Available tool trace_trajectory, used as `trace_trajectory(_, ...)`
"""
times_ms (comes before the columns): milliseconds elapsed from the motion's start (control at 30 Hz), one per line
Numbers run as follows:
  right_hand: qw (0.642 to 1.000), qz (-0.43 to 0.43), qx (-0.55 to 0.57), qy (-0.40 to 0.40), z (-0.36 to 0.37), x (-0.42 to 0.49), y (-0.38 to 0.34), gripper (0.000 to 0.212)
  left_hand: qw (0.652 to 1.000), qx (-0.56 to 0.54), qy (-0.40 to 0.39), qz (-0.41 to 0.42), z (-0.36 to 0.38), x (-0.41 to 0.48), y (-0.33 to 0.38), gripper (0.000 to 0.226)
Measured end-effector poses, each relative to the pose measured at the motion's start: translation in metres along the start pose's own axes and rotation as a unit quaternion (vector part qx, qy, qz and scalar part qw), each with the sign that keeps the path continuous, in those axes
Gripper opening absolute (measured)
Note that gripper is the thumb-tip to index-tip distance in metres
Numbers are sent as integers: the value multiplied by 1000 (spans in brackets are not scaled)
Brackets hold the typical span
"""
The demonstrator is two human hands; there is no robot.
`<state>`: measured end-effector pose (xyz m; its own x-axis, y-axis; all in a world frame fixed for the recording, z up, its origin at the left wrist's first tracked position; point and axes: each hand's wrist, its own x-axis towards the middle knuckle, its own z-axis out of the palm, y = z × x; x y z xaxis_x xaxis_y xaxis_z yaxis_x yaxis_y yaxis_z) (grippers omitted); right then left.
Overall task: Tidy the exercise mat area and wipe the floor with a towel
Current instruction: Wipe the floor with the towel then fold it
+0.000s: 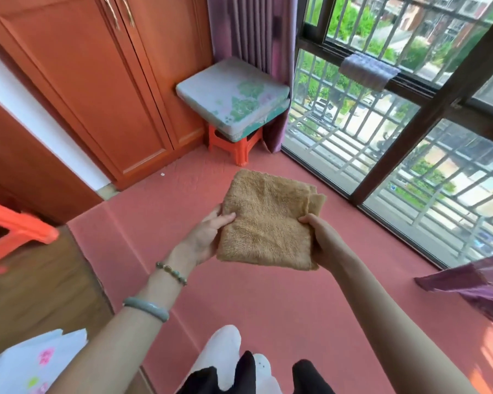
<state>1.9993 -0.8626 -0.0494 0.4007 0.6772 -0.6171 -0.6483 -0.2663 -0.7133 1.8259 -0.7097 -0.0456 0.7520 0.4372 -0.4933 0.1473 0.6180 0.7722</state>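
Head view:
- Towel (268, 223): tan, fluffy, folded to a rough square, held in the air over the exercise mat (239, 302), not touching it. The layers are offset at the far right corner, so a second edge peeks out.
- Left hand (208, 237): grips the towel's left edge, thumb on top, fingers curled under. Bead bracelet (171, 273) and pale bangle (146, 308) on that arm.
- Right hand (322, 240): grips the right edge, thumb on top, fingers under and hidden by the cloth.
- Mat edges: the left edge runs diagonally against the wood floor (40, 280). The far edge meets the base of the wardrobe (97, 95). The right edge runs along the bottom track of the window (410, 137). Fold seams cross the surface.
- Open room: a wide bare stretch of mat lies under and ahead of the towel. There's a small white speck (162, 174) on the mat near the wardrobe base.
- Far corner: an orange stool (234, 149) stands on the mat with a floral cushion (234, 92) on top, overhanging the stool. It's tucked beside the purple curtain (248, 29), whose hem hangs down beside the stool's right side.
- Left: a second orange stool (12, 223), partly cropped, stands off the mat on the wood floor.
- Right edge: another curtain panel (473, 291) intrudes over the mat by the window.
- A grey cloth (367, 71) is draped over the window rail.
- Bottom: white slippers (225, 354) on the mat near its left edge. A white sheet with floral print (26, 362) sits at lower left, off the mat.
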Motion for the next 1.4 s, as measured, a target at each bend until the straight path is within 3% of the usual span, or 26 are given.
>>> trace_trajectory(367,999,-18,-27,3,84,103,-42,21,998,-17,48,29,-80,62,72,27)
trace_trajectory(567,998,-50,-44,19,158,180,-86,10,999,-6,47,26,-146,119,149,28)
trace_trajectory(767,997,-71,-40,13,214,245,-129,14,999,14,28,25,-191,168,225,24)
trace_trajectory(1400,996,-79,-36,38,261,528,-303,17,999,23,27,-4,-253,455,409,37)
